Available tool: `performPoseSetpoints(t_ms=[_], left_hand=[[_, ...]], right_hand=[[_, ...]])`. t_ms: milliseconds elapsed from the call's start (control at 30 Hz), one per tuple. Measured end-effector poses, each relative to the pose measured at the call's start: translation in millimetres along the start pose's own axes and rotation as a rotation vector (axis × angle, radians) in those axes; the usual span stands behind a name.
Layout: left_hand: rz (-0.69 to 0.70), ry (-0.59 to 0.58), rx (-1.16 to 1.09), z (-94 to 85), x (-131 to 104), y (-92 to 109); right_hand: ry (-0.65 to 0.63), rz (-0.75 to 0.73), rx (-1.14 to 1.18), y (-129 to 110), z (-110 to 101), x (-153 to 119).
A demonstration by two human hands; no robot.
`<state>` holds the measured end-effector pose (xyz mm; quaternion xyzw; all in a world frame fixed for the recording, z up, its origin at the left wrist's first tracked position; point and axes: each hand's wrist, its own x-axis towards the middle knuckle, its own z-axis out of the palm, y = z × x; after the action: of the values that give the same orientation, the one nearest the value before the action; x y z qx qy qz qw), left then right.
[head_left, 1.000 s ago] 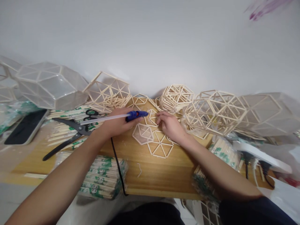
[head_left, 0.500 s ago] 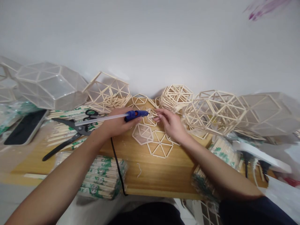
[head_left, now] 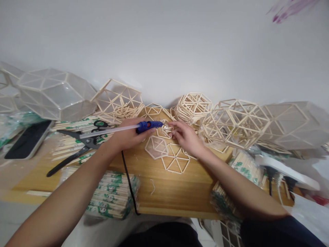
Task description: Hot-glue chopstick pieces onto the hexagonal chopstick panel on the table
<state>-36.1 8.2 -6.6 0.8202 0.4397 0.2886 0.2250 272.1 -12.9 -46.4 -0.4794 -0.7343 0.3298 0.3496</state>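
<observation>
My left hand [head_left: 130, 133] is wrapped around a blue hot glue gun [head_left: 146, 126]. A long translucent glue stick [head_left: 109, 130] juts out of its back, and its nozzle points right. Just past the nozzle is a small hexagonal wooden stick frame [head_left: 162, 134], its centre partly hidden by shiny clear material. The fingers of my right hand [head_left: 187, 136] are curled at the right side of this frame, gripping its edge. Closer to me lie a film-covered hexagon [head_left: 156, 147] and a bare spoked hexagon [head_left: 175, 158].
Stick polyhedra [head_left: 238, 121] and a film-covered one [head_left: 55, 94] line the wall. Black shears [head_left: 77, 151], a phone [head_left: 28, 140] and packs of wrapped chopsticks [head_left: 110, 193] lie on the left. A power strip [head_left: 290, 169] sits right. The black cord [head_left: 129, 181] drops over the table edge.
My right hand has shifted slightly, with its fingers a little more spread along the frame. The glue gun has barely moved, staying near the frame's centre.
</observation>
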Motion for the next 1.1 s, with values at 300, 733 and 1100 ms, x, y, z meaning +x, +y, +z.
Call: performPoseSetpoints(t_ms=[300,733,1100], left_hand=[[-0.006,-0.002,0.001,-1.4,-1,2],[-0.037,0.033,-0.047,-2.4,-1,3],[-0.066,-0.009,-0.110,-3.8,-1,10]], right_hand=[[0.010,0.028,0.063,-1,1,-1],[0.012,0.012,-0.057,-8,-3,4],[0.019,0.039,-0.005,-12,-4,3]])
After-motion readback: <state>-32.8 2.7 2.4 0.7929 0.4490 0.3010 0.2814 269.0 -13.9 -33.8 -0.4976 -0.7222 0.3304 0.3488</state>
